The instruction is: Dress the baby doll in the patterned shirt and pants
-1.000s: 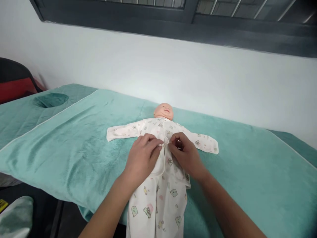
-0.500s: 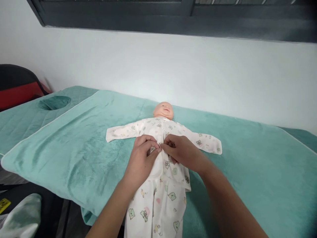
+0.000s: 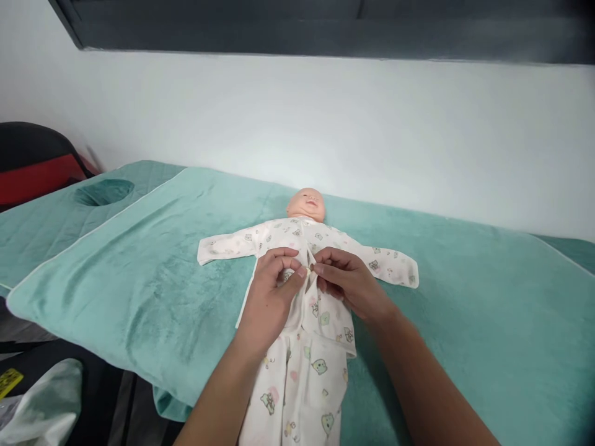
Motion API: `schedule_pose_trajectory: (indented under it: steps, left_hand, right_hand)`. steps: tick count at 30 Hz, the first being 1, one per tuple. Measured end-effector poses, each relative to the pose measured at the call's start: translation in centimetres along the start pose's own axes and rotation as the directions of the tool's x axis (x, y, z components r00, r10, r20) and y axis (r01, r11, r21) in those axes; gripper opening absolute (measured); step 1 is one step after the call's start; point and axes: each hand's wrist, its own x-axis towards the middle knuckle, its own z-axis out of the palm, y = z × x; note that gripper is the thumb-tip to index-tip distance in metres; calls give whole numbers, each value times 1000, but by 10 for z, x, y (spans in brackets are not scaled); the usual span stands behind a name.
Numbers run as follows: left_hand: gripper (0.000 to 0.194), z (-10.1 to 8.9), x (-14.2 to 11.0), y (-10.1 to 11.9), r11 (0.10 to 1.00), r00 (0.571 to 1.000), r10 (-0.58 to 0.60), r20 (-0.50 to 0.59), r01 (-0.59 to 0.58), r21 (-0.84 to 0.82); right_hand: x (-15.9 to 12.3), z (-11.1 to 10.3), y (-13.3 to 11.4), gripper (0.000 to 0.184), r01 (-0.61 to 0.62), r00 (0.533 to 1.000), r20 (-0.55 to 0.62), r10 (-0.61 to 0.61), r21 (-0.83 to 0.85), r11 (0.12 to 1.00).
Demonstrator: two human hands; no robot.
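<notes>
A baby doll (image 3: 305, 203) lies on its back, its head toward the wall. It wears a white baby shirt (image 3: 338, 317) printed with small animals, the sleeves spread to both sides, and matching trousers (image 3: 307, 378). At the chest, my left hand (image 3: 274, 288) pinches the left edge of the shirt's front opening between thumb and fingers. Close beside it, my right hand (image 3: 348, 279) pinches the right edge. A small gap shows between the two edges, with a tiny light fastening at the fingertips, too small to make out clearly.
A teal plush cover (image 3: 162, 279) lies over a massage bed with a face hole (image 3: 105, 192) at the left. Behind stands a white wall (image 3: 297, 124) below a dark window frame (image 3: 297, 31). A black and red chair (image 3: 37, 164) is at far left; a pale cloth (image 3: 49, 402) lies lower left.
My hands have drawn slightly apart, the right one moving a little to the right. The shirt's front edges now lift and part between them. The camera view has shifted slightly.
</notes>
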Motion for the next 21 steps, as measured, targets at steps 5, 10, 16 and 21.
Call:
schedule_pose_trajectory:
  steps: [5, 10, 16, 21]
  left_hand:
    - [14, 4, 1, -3, 999, 1000, -6, -27, 5, -50]
    - [16, 6, 1, -6, 1000, 999, 24, -33, -24, -4]
    - [15, 3, 1, -8, 998, 998, 62, -6, -61, 30]
    - [15, 4, 2, -8, 993, 996, 91, 5, -91, 76]
  right_hand:
    - [-2, -1, -3, 20, 19, 999, 38, -15, -92, 996]
    - [-2, -3, -3, 19, 33, 996, 87, -26, -86, 996]
    - [-1, -4, 1, 14, 83, 991, 111, -73, -86, 993]
    - [0, -2, 1, 16, 46, 994, 101, -37, -89, 995]
